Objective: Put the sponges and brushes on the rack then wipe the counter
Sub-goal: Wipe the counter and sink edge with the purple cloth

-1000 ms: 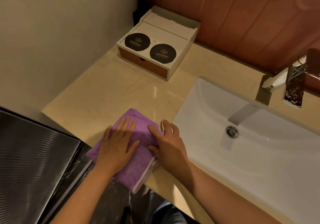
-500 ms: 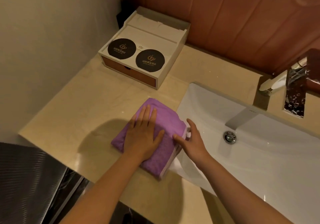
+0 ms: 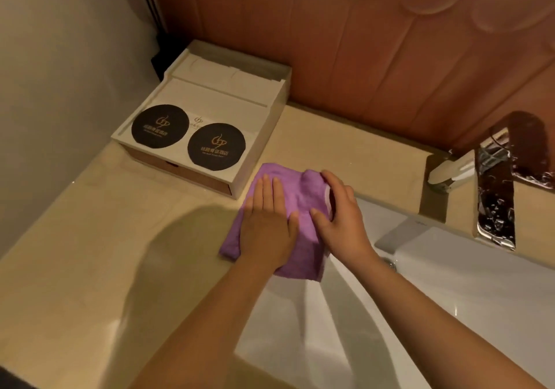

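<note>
cloth (image 3: 297,190): purple, on counter (image 3: 90,253), 5 o'clock corner over sink (image 3: 480,283) rim.
L hand (image 3: 267,232): flat on cloth, fingers straight.
R hand (image 3: 342,220): fingers curled on cloth's bunched 3 o'clock edge.
box (image 3: 234,100): white, 10 o'clock of cloth, just beside.
faucet (image 3: 495,184): 3 o'clock, apart.

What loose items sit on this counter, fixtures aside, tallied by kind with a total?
purple cloth: 1
white box: 1
black round discs, lying on top of the box: 2
Total: 4
</note>
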`<state>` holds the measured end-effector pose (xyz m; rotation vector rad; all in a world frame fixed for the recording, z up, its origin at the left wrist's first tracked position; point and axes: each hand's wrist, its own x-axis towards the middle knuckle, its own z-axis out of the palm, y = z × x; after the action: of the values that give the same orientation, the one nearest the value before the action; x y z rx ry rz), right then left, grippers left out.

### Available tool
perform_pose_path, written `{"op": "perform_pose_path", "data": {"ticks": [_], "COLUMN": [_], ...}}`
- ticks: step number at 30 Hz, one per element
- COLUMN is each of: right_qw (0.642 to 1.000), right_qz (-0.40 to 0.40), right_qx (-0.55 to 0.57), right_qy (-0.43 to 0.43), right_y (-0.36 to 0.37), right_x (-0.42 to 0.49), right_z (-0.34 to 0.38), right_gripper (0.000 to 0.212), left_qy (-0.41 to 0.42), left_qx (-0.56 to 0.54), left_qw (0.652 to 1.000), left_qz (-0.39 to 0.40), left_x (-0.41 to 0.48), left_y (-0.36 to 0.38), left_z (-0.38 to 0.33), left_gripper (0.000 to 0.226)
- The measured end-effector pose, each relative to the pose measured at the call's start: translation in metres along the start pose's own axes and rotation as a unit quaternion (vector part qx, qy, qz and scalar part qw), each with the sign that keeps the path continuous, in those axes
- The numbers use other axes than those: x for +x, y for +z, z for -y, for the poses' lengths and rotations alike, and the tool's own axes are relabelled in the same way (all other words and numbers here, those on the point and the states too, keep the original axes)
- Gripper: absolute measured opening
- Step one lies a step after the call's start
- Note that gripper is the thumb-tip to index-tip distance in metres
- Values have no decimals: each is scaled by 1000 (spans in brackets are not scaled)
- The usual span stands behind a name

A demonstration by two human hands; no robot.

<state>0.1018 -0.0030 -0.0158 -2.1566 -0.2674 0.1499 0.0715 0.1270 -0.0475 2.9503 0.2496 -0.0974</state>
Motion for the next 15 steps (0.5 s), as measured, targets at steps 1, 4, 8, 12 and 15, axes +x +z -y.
{"op": "perform_pose_path", "data": {"ticks": [1, 4, 8, 12, 15], "right_qw": [1000, 997, 994, 993, 990], "right_qz": [0, 4, 3, -18, -43], "right_qx": [-21, -70, -109, -119, -136], "right_qy": [-16, -29, -18, 6, -2], "right_y": [-3, -12, -20, -22, -22], "right_x": [12, 46, 80, 110, 123], "right_z": [0, -2, -8, -13, -24], "right_gripper": [62, 56, 44, 42, 48], "left_qy": [-5, -4, 9, 0, -5], "left_qx": [-5, -12, 11, 50, 23], "left_qw": [1000, 1000, 1000, 999, 999], "left_qz": [-2, -2, 3, -7, 39], "left_x": [9, 38, 74, 113, 142], "left_y": [-1, -3, -1, -4, -5], "left_z": [-3, -11, -14, -26, -33], "left_gripper": [67, 63, 60, 63, 66]}}
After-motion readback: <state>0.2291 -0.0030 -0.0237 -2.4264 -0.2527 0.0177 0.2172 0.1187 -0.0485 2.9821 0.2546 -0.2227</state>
